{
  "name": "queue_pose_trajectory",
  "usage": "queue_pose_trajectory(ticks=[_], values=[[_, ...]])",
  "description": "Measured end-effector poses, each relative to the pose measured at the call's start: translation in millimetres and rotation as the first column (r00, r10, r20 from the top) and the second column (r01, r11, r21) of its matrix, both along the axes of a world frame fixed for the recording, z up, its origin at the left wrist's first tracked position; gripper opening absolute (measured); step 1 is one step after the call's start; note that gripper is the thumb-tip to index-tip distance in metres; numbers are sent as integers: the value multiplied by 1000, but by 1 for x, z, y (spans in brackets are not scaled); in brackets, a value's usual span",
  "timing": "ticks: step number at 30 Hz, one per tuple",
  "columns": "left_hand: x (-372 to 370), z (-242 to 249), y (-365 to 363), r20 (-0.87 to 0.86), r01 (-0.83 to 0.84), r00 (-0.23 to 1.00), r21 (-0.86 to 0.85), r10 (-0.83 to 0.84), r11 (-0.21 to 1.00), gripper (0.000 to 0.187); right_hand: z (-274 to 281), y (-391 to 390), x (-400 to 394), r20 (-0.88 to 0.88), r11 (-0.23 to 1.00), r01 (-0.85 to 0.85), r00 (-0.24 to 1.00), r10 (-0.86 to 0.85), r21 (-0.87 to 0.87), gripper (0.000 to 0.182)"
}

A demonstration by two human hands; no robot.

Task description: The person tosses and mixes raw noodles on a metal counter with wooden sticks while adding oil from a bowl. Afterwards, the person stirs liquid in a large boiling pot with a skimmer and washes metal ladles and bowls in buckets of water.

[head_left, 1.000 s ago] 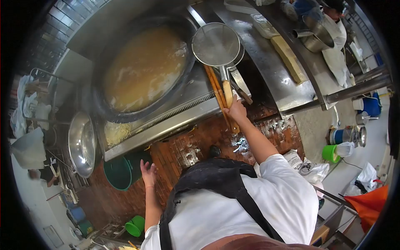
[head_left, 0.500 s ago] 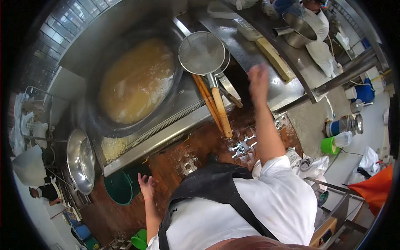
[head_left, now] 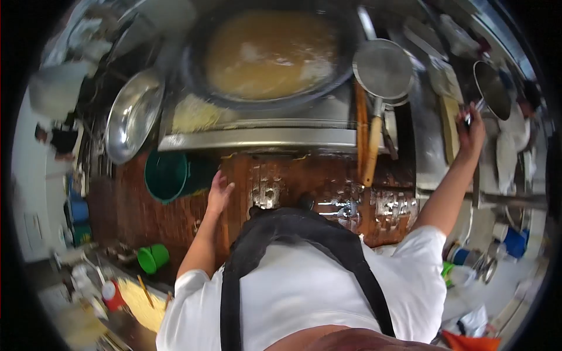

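Note:
At the right, my right hand point(head_left: 470, 130) is closed round the handle of a metal pot point(head_left: 492, 90), whose open mouth is tilted. My left hand point(head_left: 219, 192) hangs over the floor with its fingers apart and holds nothing. Ahead is a large dark wok point(head_left: 196, 73) with cloudy yellowish liquid point(head_left: 269, 55) in it. A round mesh strainer point(head_left: 383, 69) with a wooden handle lies to the right of the wok. Beside my right hand is a long pale wooden block point(head_left: 450, 128).
A dark green bucket point(head_left: 166, 176) stands on the wet red floor left of my left hand. A big steel bowl point(head_left: 134, 116) is at the left. The metal counter edge point(head_left: 263, 138) runs across in front. People are at the far left point(head_left: 63, 140) and far right.
The view has turned, and the wok now lies straight ahead. My right hand has reached out to the right and taken hold of the pot's handle. My left hand is still empty.

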State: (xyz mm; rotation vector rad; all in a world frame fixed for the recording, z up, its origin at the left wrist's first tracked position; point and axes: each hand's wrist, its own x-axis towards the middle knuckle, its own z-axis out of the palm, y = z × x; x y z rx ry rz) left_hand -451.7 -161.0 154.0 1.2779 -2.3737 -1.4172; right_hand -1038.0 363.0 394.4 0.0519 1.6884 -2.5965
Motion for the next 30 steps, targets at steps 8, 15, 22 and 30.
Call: queue_pose_trajectory(ticks=[8, 15, 22, 30], values=[[-17, 44, -3, -302, 75, 953, 310, 23, 948, 70, -36, -269, 228, 219, 592, -715, 687, 693, 371, 72], [53, 86, -103, -548, 234, 530, 828, 647, 510, 58, -114, -539, 500, 317, -175, -960, -99, 943, 220, 45], [262, -57, -281, -159, -332, 357, 900, 921, 283, 18, -237, -719, 643, 347, -403, -501, -207, 915, 766, 51], [398, -178, -419, 108, -581, 609, 736, 786, 348, 22, -394, -915, 677, 493, -275, -800, 31, 869, 534, 58]])
